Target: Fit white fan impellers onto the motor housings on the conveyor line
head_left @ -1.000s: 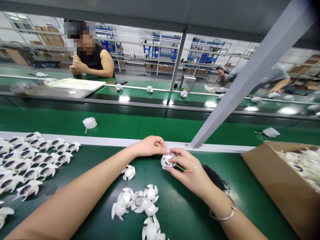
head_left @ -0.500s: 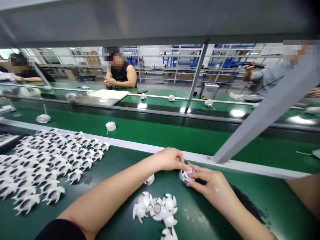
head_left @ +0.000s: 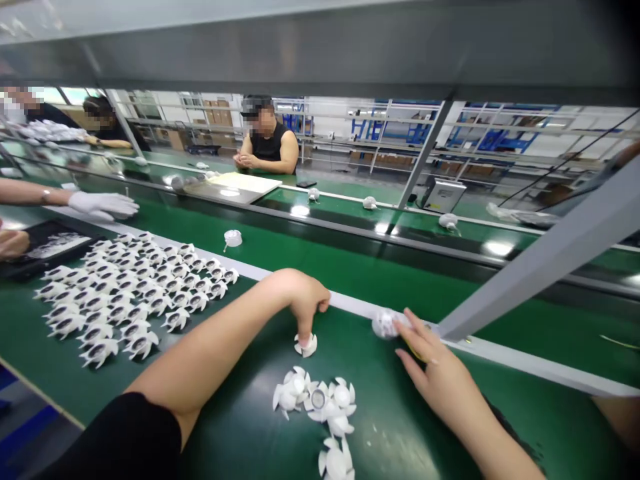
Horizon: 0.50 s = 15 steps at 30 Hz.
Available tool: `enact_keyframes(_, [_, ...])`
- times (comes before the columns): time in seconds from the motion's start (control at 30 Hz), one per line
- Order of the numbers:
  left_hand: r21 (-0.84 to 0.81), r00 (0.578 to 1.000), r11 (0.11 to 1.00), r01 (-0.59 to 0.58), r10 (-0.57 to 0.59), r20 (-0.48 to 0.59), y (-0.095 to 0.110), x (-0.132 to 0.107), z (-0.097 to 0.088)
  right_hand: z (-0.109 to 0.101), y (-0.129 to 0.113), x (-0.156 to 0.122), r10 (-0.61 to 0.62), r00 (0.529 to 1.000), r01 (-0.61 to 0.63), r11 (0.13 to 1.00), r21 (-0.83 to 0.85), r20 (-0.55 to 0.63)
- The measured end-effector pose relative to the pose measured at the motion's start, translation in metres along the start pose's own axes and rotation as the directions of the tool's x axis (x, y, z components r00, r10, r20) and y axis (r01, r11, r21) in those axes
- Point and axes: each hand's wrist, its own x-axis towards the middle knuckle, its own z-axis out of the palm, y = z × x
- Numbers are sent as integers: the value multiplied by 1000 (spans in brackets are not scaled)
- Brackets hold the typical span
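Note:
My left hand (head_left: 306,298) reaches down with curled fingers pinching a single white fan impeller (head_left: 306,345) that lies on the green bench mat (head_left: 240,427). My right hand (head_left: 431,365) is stretched out flat with its fingers apart. Its fingertips touch a small round white housing (head_left: 384,325), blurred, at the bench's white far edge (head_left: 525,365). A yellow wire shows faintly under the right fingers. A loose cluster of white impellers (head_left: 320,400) lies just in front of both hands.
Many white impellers (head_left: 135,293) lie in rows at left. Beyond the edge runs a green conveyor (head_left: 350,267) carrying a round white part (head_left: 233,237). A grey diagonal post (head_left: 540,267) rises at right. A co-worker's gloved hand (head_left: 103,203) and a black tray (head_left: 45,243) are far left.
The hands have parted. My left hand dropped onto the lone impeller; my right hand opened and moved the round housing right toward the bench edge. The view swung left.

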Motion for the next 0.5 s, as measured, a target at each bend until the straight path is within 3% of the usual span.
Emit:
enact_keyframes(0.07, [49, 995, 995, 88, -90, 41, -2, 8, 2, -10, 7, 2, 100, 992, -101, 995, -11, -80])
enact_keyframes(0.17, [87, 993, 990, 109, -113, 40, 4, 22, 8, -40, 13, 3, 279, 959, -279, 960, 2, -44])
enact_keyframes(0.27, [61, 999, 997, -44, 43, 26, 13, 30, 12, -71, 11, 1, 378, 909, -365, 926, -100, 177])
enact_keyframes(0.33, [15, 982, 982, -187, 187, 1, 16, 34, 16, -83, 9, -1, 416, 845, -393, 909, -138, 336])
enact_keyframes(0.5, [-39, 906, 905, -423, 423, -24, 20, 42, 23, -88, 4, -8, 516, 667, -502, 844, -188, 538])
